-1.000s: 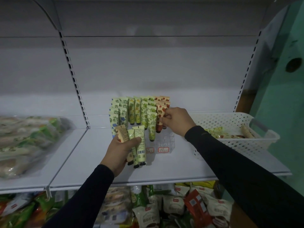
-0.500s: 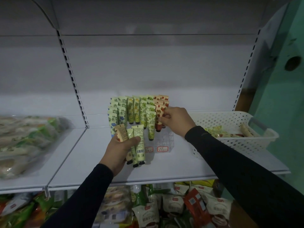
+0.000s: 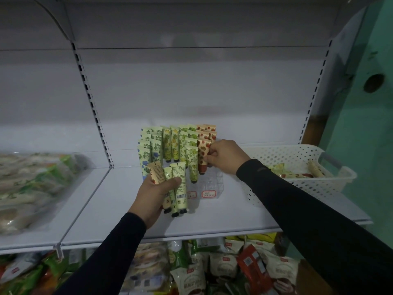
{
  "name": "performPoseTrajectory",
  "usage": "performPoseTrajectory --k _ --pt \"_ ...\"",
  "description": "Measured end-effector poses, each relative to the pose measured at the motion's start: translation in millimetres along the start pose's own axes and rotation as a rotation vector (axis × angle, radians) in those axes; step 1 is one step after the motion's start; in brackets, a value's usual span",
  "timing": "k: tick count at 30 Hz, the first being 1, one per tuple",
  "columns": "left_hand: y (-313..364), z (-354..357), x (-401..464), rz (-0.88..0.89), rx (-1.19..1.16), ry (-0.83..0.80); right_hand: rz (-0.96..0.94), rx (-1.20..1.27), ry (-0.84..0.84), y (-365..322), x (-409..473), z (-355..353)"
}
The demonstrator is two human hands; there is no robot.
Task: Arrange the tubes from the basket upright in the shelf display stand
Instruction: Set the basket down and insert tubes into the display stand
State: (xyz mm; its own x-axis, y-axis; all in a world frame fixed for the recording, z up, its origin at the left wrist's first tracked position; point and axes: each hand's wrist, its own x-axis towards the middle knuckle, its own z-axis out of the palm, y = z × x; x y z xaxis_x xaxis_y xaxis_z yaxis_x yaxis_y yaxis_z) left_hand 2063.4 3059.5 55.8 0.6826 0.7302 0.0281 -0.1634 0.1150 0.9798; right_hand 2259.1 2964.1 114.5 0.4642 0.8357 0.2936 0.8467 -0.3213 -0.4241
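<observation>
The words on the two small price labels [image 3: 203, 194] are too blurred to be read. The lower parts of some tubes [image 3: 192, 158] are hidden behind the left hand [image 3: 154, 193]. The snack bags [image 3: 197, 273] below are cut off by the bottom edge.

White shelf [image 3: 119, 201]: display stand [image 3: 210, 184], basket [image 3: 297, 165].

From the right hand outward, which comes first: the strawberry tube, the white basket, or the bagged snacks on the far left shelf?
In the head view, from the right hand:
1. Strawberry tube: pinched in its fingers, at the stand's right column.
2. White basket: to the right, on the same shelf.
3. Bagged snacks: far left, on the neighbouring shelf section.
</observation>
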Motion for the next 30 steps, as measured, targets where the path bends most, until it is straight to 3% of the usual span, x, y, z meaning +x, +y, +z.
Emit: performPoseTrajectory --k 22,30 --pt "1.0 0.2 -1.0 0.003 0.006 0.008 -0.027 -0.106 0.176 -12.2 3.6 -1.0" --pt "0.8 1.5 -1.3 0.011 0.006 0.001 -0.014 -0.08 0.162 -6.8 6.2 0.0"
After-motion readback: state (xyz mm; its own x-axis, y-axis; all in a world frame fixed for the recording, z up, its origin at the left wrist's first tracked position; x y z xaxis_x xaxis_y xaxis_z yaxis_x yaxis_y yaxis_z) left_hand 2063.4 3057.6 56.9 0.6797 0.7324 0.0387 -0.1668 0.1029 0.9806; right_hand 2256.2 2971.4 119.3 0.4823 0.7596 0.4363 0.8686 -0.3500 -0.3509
